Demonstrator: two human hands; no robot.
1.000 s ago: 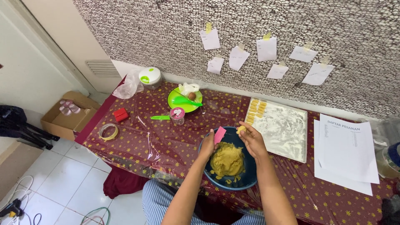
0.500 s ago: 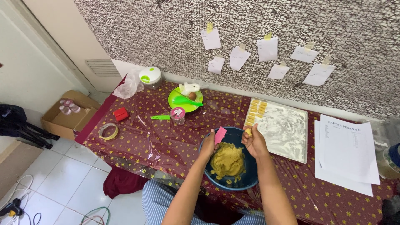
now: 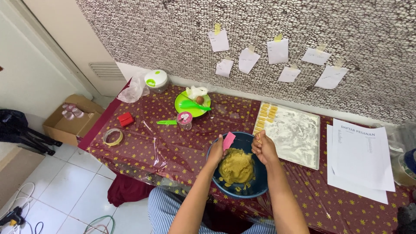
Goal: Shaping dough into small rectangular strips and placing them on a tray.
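You are working over the blue bowl (image 3: 255,184) at lower centre of the frame, seated at the counter (image 3: 173,147). Your left hand (image 3: 216,151) is pinching a pink scraper (image 3: 229,141) at the bowl's upper left rim, its blade pointing up and right. Your right hand (image 3: 263,147) is curled shut around a small piece of dough at the upper right rim; the piece itself is mostly hidden. The dough mound (image 3: 236,166) is lying in the bowl just below and between both hands, about equally near each. The floured tray (image 3: 294,136) is lying just right of your right hand, with yellow pieces (image 3: 265,115) lined along its upper left corner.
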